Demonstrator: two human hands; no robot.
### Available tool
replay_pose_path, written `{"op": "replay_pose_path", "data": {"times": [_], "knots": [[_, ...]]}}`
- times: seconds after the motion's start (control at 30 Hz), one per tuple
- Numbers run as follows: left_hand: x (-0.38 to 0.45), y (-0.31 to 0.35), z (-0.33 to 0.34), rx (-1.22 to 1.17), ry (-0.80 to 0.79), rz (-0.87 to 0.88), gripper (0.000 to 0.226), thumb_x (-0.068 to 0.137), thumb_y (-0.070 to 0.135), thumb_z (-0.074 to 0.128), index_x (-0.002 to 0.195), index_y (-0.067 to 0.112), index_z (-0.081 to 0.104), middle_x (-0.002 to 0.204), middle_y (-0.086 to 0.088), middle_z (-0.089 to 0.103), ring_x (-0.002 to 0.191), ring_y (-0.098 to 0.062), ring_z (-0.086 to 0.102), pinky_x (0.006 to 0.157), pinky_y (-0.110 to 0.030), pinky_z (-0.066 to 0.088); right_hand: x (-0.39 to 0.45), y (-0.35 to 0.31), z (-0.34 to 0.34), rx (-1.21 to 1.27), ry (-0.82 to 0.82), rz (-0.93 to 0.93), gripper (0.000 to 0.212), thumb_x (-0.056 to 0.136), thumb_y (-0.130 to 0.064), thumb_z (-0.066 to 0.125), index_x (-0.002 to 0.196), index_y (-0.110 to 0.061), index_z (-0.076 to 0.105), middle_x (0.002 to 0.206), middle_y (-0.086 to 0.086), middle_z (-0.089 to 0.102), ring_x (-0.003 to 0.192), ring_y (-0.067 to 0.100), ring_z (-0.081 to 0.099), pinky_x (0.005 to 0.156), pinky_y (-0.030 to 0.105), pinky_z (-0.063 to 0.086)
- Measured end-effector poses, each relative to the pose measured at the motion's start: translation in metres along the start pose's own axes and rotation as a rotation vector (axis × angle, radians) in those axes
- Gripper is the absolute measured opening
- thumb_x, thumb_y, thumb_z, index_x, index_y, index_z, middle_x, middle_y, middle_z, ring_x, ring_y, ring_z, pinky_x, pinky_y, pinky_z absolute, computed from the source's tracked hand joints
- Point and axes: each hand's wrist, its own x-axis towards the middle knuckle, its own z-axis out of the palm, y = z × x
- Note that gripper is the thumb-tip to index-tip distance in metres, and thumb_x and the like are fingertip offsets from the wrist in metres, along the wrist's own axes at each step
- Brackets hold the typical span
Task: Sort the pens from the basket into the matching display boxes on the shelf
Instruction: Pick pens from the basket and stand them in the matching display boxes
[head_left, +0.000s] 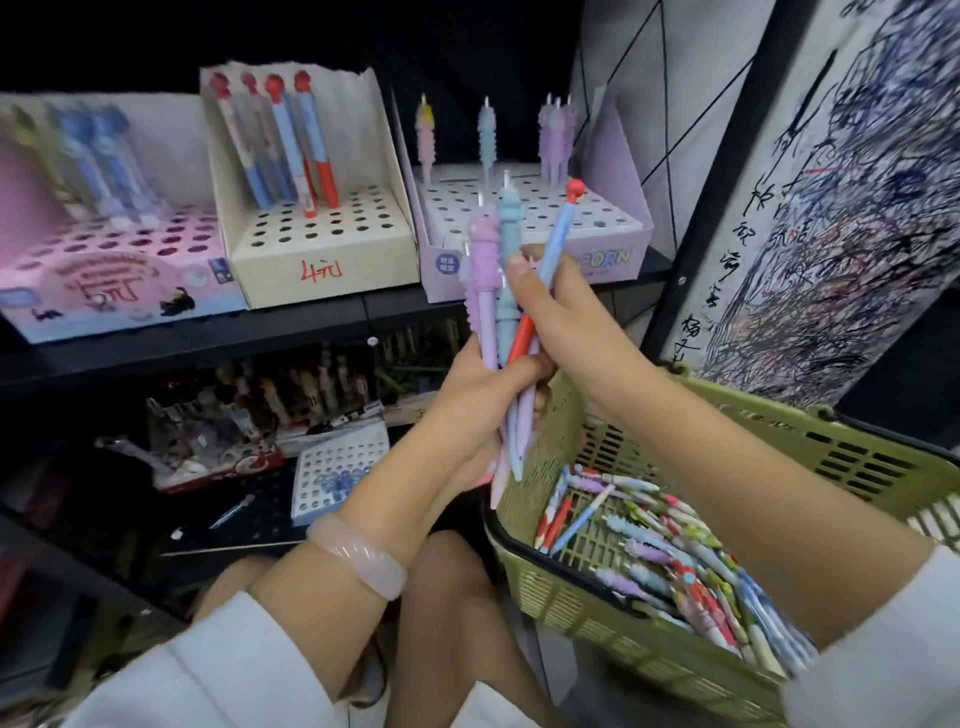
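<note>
My left hand (483, 395) grips a bunch of pens (498, 291) upright above the basket (810, 452), in front of the shelf's boxes (535, 208), while my right hand (561, 317) pinches the red-topped pen (556, 234) among them.

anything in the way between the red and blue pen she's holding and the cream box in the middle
Nothing visible blocks it. The red and blue pen is held up in the bunch by both the left hand and right hand, in front of the purple box. The cream box sits to its left with many open holes.
</note>
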Motion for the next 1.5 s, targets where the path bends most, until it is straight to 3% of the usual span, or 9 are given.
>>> {"op": "replay_pose_path", "data": {"times": [0.13, 0.37, 0.7, 0.83, 0.97, 1.13, 1.3, 1.43, 1.5], "knots": [[-0.004, 0.023, -0.031, 0.032, 0.088, 0.049, 0.028, 0.084, -0.011, 0.048, 0.100, 0.010, 0.055, 0.065, -0.008, 0.052, 0.045, -0.014, 0.049, 0.044, -0.020, 0.043, 0.006, -0.018, 0.029, -0.005, 0.060, -0.107, 0.013, 0.096, -0.027, 0.049, 0.106, -0.019, 0.051, 0.082, -0.004, 0.057, 0.064, -0.006, 0.054, 0.063, 0.012, 0.045], [-0.009, 0.057, -0.082, 0.048, 0.199, 0.039, 0.021, 0.083, -0.007, 0.055, 0.097, 0.007, 0.052, 0.054, -0.002, 0.050, 0.043, -0.014, 0.048, 0.041, -0.020, 0.041, 0.025, -0.045, 0.080, -0.112, 0.156, -0.193, 0.023, 0.091, -0.024, 0.056, 0.072, -0.012, 0.062, 0.073, 0.006, 0.053, 0.067, 0.013, 0.048, 0.067, 0.033, 0.046], [0.007, 0.116, -0.138, 0.125, 0.264, 0.137, 0.021, 0.084, -0.010, 0.056, 0.080, 0.009, 0.047, 0.047, 0.004, 0.047, 0.038, -0.009, 0.042, 0.039, -0.017, 0.037, 0.084, -0.084, 0.120, 0.295, 0.146, -0.025, 0.025, 0.101, -0.024, 0.035, 0.084, -0.010, 0.048, 0.067, 0.007, 0.057, 0.059, 0.018, 0.064, 0.054, 0.026, 0.055], [0.010, 0.117, -0.160, 0.190, 0.336, 0.148, 0.018, 0.087, -0.003, 0.056, 0.082, 0.013, 0.052, 0.045, 0.009, 0.049, 0.040, -0.007, 0.045, 0.041, -0.019, 0.040, 0.122, -0.091, 0.110, 0.137, 0.329, -0.125, 0.025, 0.098, -0.027, 0.042, 0.080, -0.012, 0.051, 0.068, 0.003, 0.053, 0.065, 0.014, 0.058, 0.070, 0.041, 0.058], [0.015, 0.120, -0.178, 0.206, 0.390, 0.134, 0.013, 0.088, 0.004, 0.059, 0.083, 0.015, 0.054, 0.046, 0.010, 0.050, 0.044, -0.009, 0.047, 0.044, -0.021, 0.042, 0.146, -0.078, 0.112, -0.065, 0.406, -0.188, 0.029, 0.093, -0.025, 0.054, 0.065, -0.021, 0.052, 0.059, -0.008, 0.052, 0.056, 0.002, 0.054, 0.062, 0.026, 0.055], [0.015, 0.117, -0.187, 0.173, 0.359, 0.145, 0.011, 0.088, 0.002, 0.057, 0.085, 0.012, 0.053, 0.050, 0.007, 0.050, 0.044, -0.009, 0.047, 0.044, -0.020, 0.042, 0.160, -0.064, 0.131, -0.179, 0.403, -0.254, 0.030, 0.093, -0.026, 0.055, 0.064, -0.027, 0.050, 0.057, -0.010, 0.052, 0.067, 0.016, 0.064, 0.062, 0.026, 0.050], [0.014, 0.112, -0.190, 0.158, 0.344, 0.151, 0.013, 0.088, 0.001, 0.057, 0.084, 0.012, 0.052, 0.048, 0.009, 0.050, 0.044, -0.008, 0.046, 0.043, -0.019, 0.042, 0.165, -0.060, 0.137, -0.283, 0.379, -0.354, 0.020, 0.094, -0.029, 0.054, 0.076, -0.021, 0.058, 0.059, -0.013, 0.052, 0.051, -0.004, 0.049, 0.056, 0.011, 0.042], [0.014, 0.106, -0.191, 0.140, 0.325, 0.142, 0.012, 0.088, 0.002, 0.058, 0.084, 0.011, 0.051, 0.048, 0.008, 0.049, 0.044, -0.008, 0.046, 0.044, -0.019, 0.041, 0.168, -0.056, 0.133, -0.329, 0.363, -0.352, 0.020, 0.094, -0.028, 0.054, 0.089, -0.012, 0.064, 0.065, -0.005, 0.058, 0.065, 0.010, 0.058, 0.096, 0.039, 0.045], [0.015, 0.104, -0.190, 0.141, 0.314, 0.129, 0.010, 0.088, 0.003, 0.058, 0.085, 0.011, 0.052, 0.049, 0.008, 0.049, 0.044, -0.008, 0.046, 0.045, -0.019, 0.041, 0.170, -0.058, 0.131, -0.349, 0.345, -0.345, 0.020, 0.093, -0.027, 0.054, 0.090, -0.011, 0.064, 0.065, -0.006, 0.057, 0.064, 0.012, 0.056, 0.097, 0.046, 0.044]]}}
